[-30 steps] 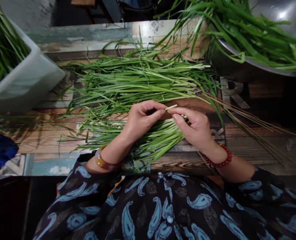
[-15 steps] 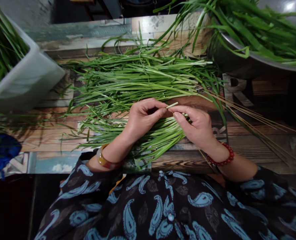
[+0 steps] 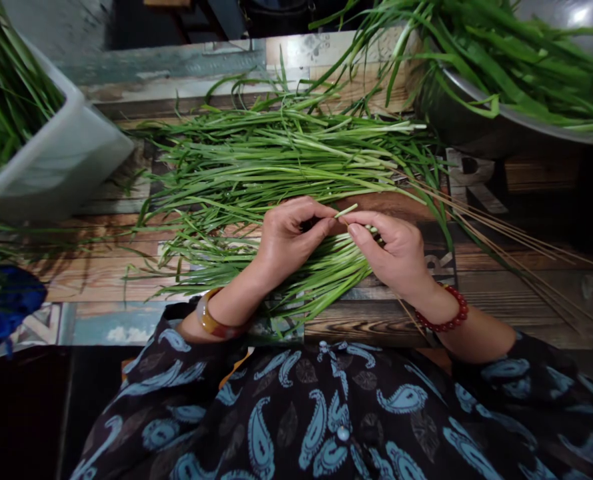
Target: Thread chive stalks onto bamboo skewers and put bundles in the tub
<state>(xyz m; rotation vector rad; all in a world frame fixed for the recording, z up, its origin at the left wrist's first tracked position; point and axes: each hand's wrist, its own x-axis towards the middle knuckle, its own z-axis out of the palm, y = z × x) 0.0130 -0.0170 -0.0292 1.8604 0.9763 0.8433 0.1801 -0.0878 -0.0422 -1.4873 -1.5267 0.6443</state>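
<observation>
My left hand is closed in a pinch on a garlic chive stalk, its pale cut end sticking out past the fingertips. Right beside it, my right hand pinches a thin bamboo skewer whose long end comes out below the palm. The skewer's tip meets the stalk between the two hands, but the fingers partly hide the contact. Under both hands lies a bunch of garlic chives, white ends to the right. A larger pile of chives spreads just beyond.
Several loose skewers lie on the wooden table at right. A metal bowl heaped with green leaves stands at the back right. A white plastic bin full of chives is at left, above a blue bundle.
My left hand has shifted very slightly to the right along with a small view change. Both hands keep the same pinch, and the stalk and skewer look nearly unmoved.
</observation>
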